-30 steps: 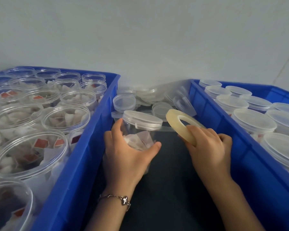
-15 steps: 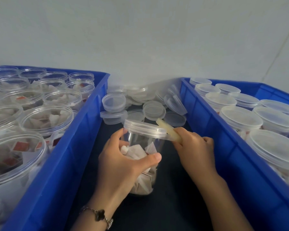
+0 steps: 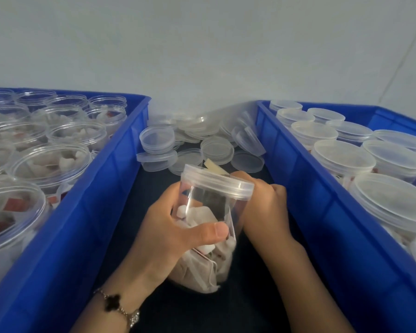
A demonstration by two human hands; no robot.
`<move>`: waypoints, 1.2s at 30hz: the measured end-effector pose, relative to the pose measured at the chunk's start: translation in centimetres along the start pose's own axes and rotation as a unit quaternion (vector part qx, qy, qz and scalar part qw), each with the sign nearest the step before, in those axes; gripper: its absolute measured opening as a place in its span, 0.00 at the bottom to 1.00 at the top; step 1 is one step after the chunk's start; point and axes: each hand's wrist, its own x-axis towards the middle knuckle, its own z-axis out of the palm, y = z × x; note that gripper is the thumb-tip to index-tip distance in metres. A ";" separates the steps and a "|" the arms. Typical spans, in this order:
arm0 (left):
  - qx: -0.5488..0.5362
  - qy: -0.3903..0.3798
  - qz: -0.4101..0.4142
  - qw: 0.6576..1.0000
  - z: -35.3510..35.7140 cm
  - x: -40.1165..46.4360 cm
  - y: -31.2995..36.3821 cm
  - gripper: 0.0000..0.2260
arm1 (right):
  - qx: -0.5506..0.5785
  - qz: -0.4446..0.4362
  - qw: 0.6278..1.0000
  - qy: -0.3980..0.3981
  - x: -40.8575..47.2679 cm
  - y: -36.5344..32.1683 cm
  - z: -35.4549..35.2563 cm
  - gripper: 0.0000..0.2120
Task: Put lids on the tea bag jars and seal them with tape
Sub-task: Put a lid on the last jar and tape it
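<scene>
Jar (image 3: 209,227) at frame centre, lid (image 3: 217,182) on. Left hand (image 3: 163,236) wraps body; right hand (image 3: 265,205) pinches tape roll (image 3: 215,167) behind rim. Likely light, slick, thin-walled; grip mid-body.

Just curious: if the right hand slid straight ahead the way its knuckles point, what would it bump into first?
Probably the loose lids heaped just beyond the right hand, though depth is hard to judge from above.

Clear lidded tea bag jar (image 3: 208,227) tilted between bins, tape roll (image 3: 215,167) behind its lid (image 3: 217,181)
</scene>
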 end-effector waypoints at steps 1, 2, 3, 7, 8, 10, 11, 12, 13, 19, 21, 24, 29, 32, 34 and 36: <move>0.001 -0.018 -0.005 1.000 0.0 0.0 0.0 0.34 | 0.014 0.003 1.000 0.003 -0.1 0.0 0.1 0.04; 0.000 -0.035 -0.008 0.999 -0.1 -0.1 0.0 0.34 | 0.033 0.006 0.999 0.008 -0.2 0.0 0.2 0.04; 0.004 -0.049 -0.011 0.999 -0.1 -0.1 -0.1 0.34 | 0.052 0.011 0.999 0.010 -0.3 0.0 0.2 0.04; 0.007 -0.082 -0.007 0.997 0.6 0.8 0.1 0.50 | 0.087 0.032 0.996 0.000 -0.4 0.4 0.4 0.07; -0.002 -0.070 0.002 0.998 0.3 0.6 -0.3 0.62 | 0.085 0.032 0.996 -0.002 -0.4 0.4 0.4 0.07; -0.009 -0.034 0.004 0.999 -0.3 0.8 -1.5 0.75 | 0.081 0.029 0.996 0.006 -0.4 0.3 0.3 0.09; 0.005 -0.042 0.006 0.999 -0.1 1.3 -1.6 0.72 | 0.084 0.026 0.996 0.017 -0.5 0.3 0.3 0.10; 0.024 -0.023 -0.007 0.999 0.4 1.6 -1.3 0.63 | 0.086 0.023 0.996 0.032 -0.6 0.2 0.1 0.10; 0.045 0.011 -0.020 0.999 0.5 1.3 -1.2 0.54 | 0.084 0.022 0.995 0.047 -0.7 0.0 0.0 0.09; 0.169 0.180 0.086 0.965 0.2 0.5 -1.4 0.26 | 0.087 0.059 0.992 0.075 -0.9 -0.7 0.1 0.04; 0.199 0.233 0.172 0.936 0.5 0.2 -1.4 0.18 | 0.071 0.059 0.990 0.107 -1.1 -0.9 0.3 0.04; 0.296 0.298 0.278 0.864 1.4 -0.3 -1.3 0.13 | 0.061 0.070 0.988 0.126 -1.2 -1.3 0.4 0.06; 0.363 0.348 0.301 0.810 2.4 -0.6 -1.3 0.15 | 0.074 0.062 0.986 0.136 -1.3 -1.5 0.3 0.04; 0.325 0.334 0.261 0.846 2.5 -0.4 -1.0 0.19 | 0.075 0.055 0.986 0.137 -1.3 -1.5 0.4 0.04; 0.285 0.315 0.205 0.882 2.5 -0.2 -0.7 0.25 | 0.076 0.054 0.988 0.124 -1.2 -1.6 0.5 0.05; 0.248 0.298 0.144 0.910 2.3 -0.2 -0.5 0.30 | 0.076 0.055 0.988 0.123 -1.2 -1.6 0.5 0.07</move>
